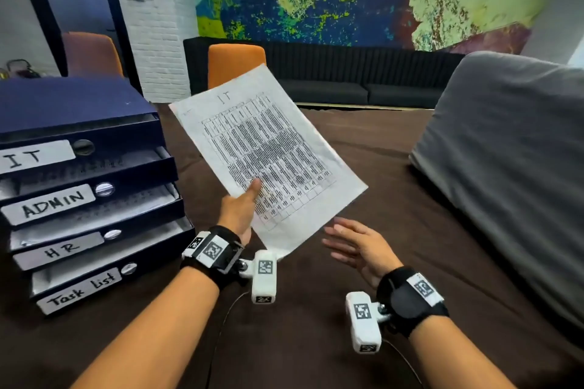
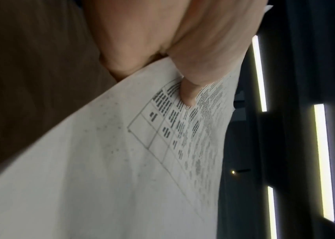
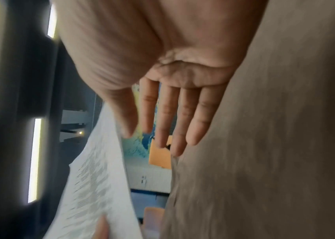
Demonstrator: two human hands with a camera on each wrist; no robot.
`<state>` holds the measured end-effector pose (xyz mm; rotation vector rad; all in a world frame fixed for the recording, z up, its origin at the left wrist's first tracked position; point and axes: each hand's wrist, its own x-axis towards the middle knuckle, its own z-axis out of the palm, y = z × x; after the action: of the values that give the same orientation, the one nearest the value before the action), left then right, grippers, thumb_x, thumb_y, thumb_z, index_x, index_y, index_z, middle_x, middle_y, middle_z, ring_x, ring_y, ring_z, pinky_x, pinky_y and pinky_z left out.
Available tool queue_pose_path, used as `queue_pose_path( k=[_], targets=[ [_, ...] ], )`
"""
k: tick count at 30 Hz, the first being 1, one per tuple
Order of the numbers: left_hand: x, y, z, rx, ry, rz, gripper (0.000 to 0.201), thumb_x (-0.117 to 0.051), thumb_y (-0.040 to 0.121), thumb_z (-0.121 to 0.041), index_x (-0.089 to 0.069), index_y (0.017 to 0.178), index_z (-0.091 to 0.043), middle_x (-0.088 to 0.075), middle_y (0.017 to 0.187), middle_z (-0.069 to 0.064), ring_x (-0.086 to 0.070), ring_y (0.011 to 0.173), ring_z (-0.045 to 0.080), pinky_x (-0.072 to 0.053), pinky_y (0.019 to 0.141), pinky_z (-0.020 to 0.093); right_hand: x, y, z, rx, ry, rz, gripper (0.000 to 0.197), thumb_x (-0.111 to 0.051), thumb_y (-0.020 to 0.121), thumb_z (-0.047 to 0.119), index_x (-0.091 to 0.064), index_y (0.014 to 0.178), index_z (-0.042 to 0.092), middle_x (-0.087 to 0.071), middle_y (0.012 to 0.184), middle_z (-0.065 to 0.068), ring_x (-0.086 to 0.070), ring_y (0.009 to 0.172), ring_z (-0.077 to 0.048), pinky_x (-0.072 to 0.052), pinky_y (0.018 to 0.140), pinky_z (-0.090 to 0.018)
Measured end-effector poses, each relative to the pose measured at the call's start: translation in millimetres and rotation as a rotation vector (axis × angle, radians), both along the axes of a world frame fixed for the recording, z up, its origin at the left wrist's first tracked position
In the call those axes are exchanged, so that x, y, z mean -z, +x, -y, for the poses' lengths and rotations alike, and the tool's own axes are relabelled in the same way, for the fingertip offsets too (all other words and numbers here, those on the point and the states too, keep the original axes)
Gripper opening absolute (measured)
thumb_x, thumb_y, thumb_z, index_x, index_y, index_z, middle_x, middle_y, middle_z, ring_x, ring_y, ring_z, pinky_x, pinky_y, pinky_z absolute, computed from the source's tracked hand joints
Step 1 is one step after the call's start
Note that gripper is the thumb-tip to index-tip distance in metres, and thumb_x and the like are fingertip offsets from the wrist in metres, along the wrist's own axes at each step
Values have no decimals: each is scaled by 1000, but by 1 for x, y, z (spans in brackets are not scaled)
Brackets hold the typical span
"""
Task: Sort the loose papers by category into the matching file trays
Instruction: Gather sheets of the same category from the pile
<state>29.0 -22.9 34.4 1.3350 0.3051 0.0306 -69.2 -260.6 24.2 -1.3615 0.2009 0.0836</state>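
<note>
Head view only: handwritten "IT" heading on sheet, matching IT tray left of left hand. Left wrist view — thumb pinching sheet's lower edge, sheet raised off brown cloth. Right hand just right of sheet, apart — fingers straight, holding nothing.

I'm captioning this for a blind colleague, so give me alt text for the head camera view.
A left hand holds up a printed sheet headed "IT", thumb on its face, while the open right hand hovers just below it. To the left stand stacked file trays labelled IT, ADMIN, HR and Task List, on a brown cloth.
</note>
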Motion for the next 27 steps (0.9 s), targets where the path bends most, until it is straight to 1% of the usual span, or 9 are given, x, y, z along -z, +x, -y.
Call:
queue_pose_path(
  k=[1,4,6,10,14,19,21,24,27],
  targets=[
    [4,2,-1,12,-44,1,161,-86,28,-80,-24,151,2,-46,149,16,-44,138,30,-32,117,51,-4,0,-10,-21,42,0,19,-64,93,20,-65,112,18,-75,107,-3,-73,96,-24,-55,77,-31],
    [6,-1,3,3,-104,21,132,-89,49,-67,-34,148,0,-51,145,11,-46,136,28,-33,116,51,-19,-3,-35,-108,148,13,26,-64,88,31,-64,107,14,-72,83,-1,-69,69,-17,-56,62,-27],
    [15,5,-1,-19,-122,38,132,-91,38,-73,-45,141,-6,-61,136,12,-60,123,29,-44,107,52,-31,-2,-46,-162,197,52,37,-62,87,34,-64,114,8,-73,80,-4,-67,63,-16,-56,56,-26],
    [29,21,-19,-27,-134,47,129,-91,35,-74,-47,140,-12,-66,130,9,-64,117,29,-49,100,52,-48,4,-64,-91,-33,134,32,-58,99,27,-63,123,6,-75,95,-7,-71,72,-18,-57,56,-33],
    [12,7,-34,-68,-177,91,125,-91,39,-72,-48,142,-16,-61,136,7,-59,124,28,-46,104,55,-56,9,-74,-73,-139,180,25,-57,100,20,-63,122,9,-75,108,-9,-72,96,-29,-60,77,-50],
    [-36,-40,-59,-75,-172,246,34,-71,90,-39,-69,115,-16,-74,114,3,-68,112,22,-46,106,46,-71,7,-77,-148,-102,180,15,-55,100,16,-65,112,16,-76,103,-5,-73,90,-26,-58,67,-40],
    [-47,-51,-77,-73,-197,286,34,-59,98,-42,-70,116,-15,-74,116,6,-69,111,23,-49,103,45,-79,6,-82,-187,-24,170,15,-55,100,14,-65,111,16,-76,103,-6,-73,88,-26,-59,66,-40],
    [-63,-66,-104,-116,-194,337,58,-38,96,-68,-70,102,-20,-70,105,9,-68,93,29,-52,80,40,-91,3,-96,-260,121,138,21,-55,98,13,-64,117,13,-75,109,-8,-73,88,-25,-62,64,-39],
    [-79,-80,-132,-180,-257,379,76,-24,94,-75,-72,107,-17,-69,116,17,-67,104,35,-52,89,45,-105,-4,-120,-359,211,84,29,-54,97,15,-63,124,10,-73,113,-9,-74,85,-23,-62,62,-36]
  ],
)
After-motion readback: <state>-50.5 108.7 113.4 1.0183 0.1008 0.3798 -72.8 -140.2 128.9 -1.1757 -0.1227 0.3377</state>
